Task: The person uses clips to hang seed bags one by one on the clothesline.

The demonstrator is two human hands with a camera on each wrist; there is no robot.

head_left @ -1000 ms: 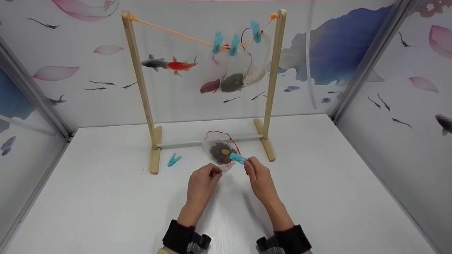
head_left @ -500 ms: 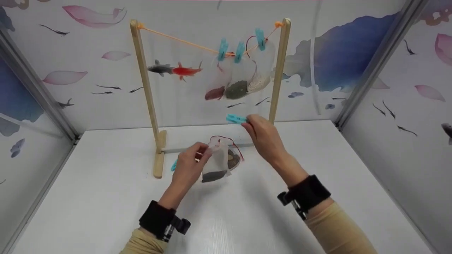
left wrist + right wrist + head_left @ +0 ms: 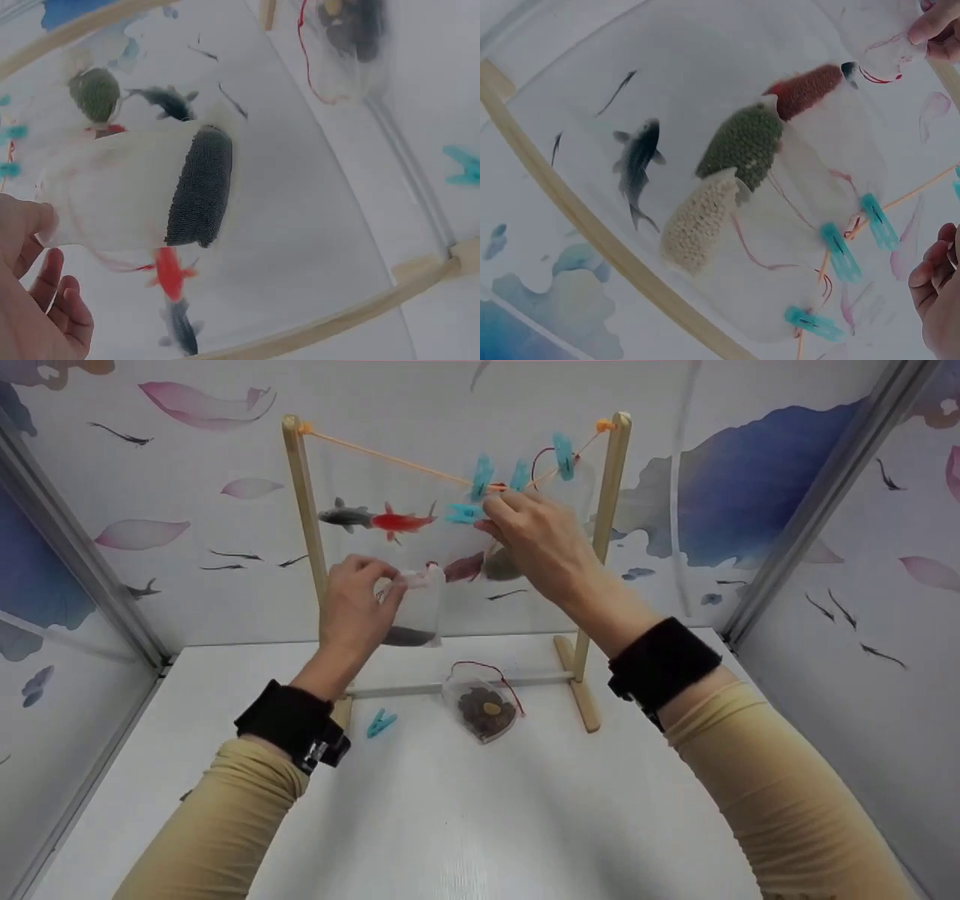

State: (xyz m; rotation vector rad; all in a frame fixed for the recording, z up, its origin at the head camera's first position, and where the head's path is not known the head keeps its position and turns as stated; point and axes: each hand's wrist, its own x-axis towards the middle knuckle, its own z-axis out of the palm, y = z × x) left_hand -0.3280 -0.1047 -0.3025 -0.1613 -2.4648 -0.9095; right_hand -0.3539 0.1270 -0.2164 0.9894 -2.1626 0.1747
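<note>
My left hand pinches the top of a sheer drawstring bag with dark grains settled at its bottom, held up in front of the rack. My right hand, raised near the orange line, grips a blue clothespin by its handle end, its other end facing left. Blue clothespins fix several similar bags to the line's right half: one with red beans, one with green beans, one with white grains. In the head view my right hand partly covers these bags.
The line sags between two wooden posts joined low down by a white bar. On the white table lie another sheer bag with dark brown pieces and a loose blue clothespin. Printed walls enclose the table.
My left hand has lifted the bag with dark grains off the table and moved it up and left. My right hand has carried its clothespin up to the line.
</note>
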